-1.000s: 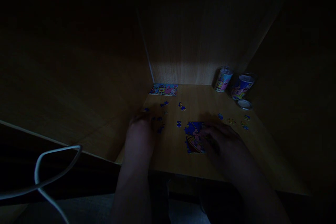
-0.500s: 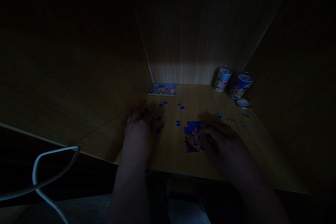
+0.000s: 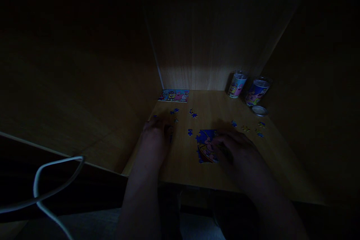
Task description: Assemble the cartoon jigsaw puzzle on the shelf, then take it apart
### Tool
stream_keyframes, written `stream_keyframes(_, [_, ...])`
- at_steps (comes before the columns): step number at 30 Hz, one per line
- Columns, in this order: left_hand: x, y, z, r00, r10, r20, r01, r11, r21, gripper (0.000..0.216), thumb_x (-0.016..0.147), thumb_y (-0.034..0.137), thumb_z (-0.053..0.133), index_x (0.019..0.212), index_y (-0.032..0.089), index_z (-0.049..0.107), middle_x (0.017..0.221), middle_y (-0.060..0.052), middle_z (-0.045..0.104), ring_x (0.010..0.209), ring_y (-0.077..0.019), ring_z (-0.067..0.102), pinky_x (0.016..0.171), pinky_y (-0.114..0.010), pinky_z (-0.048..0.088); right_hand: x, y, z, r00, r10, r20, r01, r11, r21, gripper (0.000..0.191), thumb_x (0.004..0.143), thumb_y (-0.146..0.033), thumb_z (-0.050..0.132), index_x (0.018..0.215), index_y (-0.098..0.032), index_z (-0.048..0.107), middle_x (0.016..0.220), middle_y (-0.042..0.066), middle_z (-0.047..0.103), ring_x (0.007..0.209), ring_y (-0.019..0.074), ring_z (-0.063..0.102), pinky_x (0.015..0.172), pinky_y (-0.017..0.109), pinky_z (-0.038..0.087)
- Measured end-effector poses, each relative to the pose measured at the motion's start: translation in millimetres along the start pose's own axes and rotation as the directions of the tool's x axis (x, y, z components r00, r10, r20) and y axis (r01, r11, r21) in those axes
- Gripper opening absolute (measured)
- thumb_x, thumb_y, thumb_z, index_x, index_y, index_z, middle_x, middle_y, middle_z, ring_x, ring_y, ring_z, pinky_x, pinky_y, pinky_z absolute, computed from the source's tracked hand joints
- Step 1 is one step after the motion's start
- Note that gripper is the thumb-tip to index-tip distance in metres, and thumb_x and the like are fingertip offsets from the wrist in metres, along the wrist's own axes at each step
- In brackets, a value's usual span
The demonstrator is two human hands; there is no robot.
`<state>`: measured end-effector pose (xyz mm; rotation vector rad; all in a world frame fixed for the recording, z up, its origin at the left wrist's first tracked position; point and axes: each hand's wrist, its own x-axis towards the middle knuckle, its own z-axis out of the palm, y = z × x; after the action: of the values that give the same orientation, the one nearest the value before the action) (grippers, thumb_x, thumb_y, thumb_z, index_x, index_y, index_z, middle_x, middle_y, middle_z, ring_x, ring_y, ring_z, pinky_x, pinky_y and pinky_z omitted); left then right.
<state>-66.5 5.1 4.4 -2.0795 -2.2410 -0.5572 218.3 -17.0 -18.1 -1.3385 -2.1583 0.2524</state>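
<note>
A partly joined jigsaw puzzle (image 3: 204, 144), blue with a pink figure and a brown curved shape, lies flat near the front of the wooden surface. My right hand (image 3: 237, 148) rests at its right edge, fingers bent and tips on the puzzle, covering that side. To the left, my left hand (image 3: 155, 137) is low over loose puzzle pieces, its fingers curled downward. A dark piece (image 3: 171, 133) shows beside its fingers; what they pinch, if anything, is hidden. Between the hands lies a single blue piece (image 3: 190, 132).
More loose pieces lie behind (image 3: 193, 114) and at right (image 3: 245, 129). A cartoon picture card (image 3: 173, 96) lies at the back left. Two printed cans (image 3: 237, 85) (image 3: 256, 92) and a round lid (image 3: 259, 110) stand by the right wall. A white cable (image 3: 36, 187) loops at left. Lighting is dim.
My left hand has moved right, over the loose pieces that were showing beside it. My right hand stays at the puzzle's right edge. The view has shifted slightly.
</note>
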Motion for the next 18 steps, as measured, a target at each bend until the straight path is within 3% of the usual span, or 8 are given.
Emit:
stream_keyframes(8, [-0.3,-0.2,1.7,1.000,0.012,-0.019,-0.014,0.996,-0.087,0.019,0.103,0.020,0.063,0.108,0.019,0.082,0.118,-0.013,0.080,0.115,-0.0329,0.072,0.106,-0.045,0.058,0.9,-1.0,-1.0,1.000,0.020,0.016,-0.020,1.000,0.013,0.012,0.110,-0.029,0.064,0.112,-0.027,0.076,0.131,0.007,0.079,0.123,0.0301,0.070,0.112,0.057,0.057])
stream_keyframes(14, [-4.9,-3.3,-8.8,0.994,-0.097,-0.051,0.095,0.995,-0.027,0.033,0.105,0.016,0.056,0.127,0.017,0.081,0.132,-0.014,0.080,0.118,-0.0306,0.073,0.110,-0.042,0.057,0.9,0.1,-0.9,1.000,-0.002,-0.006,0.002,1.000,0.023,0.012,0.109,-0.028,0.064,0.111,-0.028,0.076,0.131,0.008,0.079,0.122,0.0305,0.072,0.110,0.057,0.059])
stream_keyframes(18, [-10.6,-5.2,-18.1,0.986,-0.167,0.010,0.166,0.981,0.097,0.043,0.105,0.012,0.053,0.138,0.015,0.080,0.136,-0.018,0.079,0.124,-0.0347,0.074,0.111,-0.046,0.059,0.7,0.0,-1.0,1.000,0.007,-0.008,-0.007,1.000,0.023,0.011,0.108,-0.027,0.065,0.110,-0.029,0.075,0.130,0.007,0.079,0.121,0.0307,0.072,0.110,0.057,0.059])
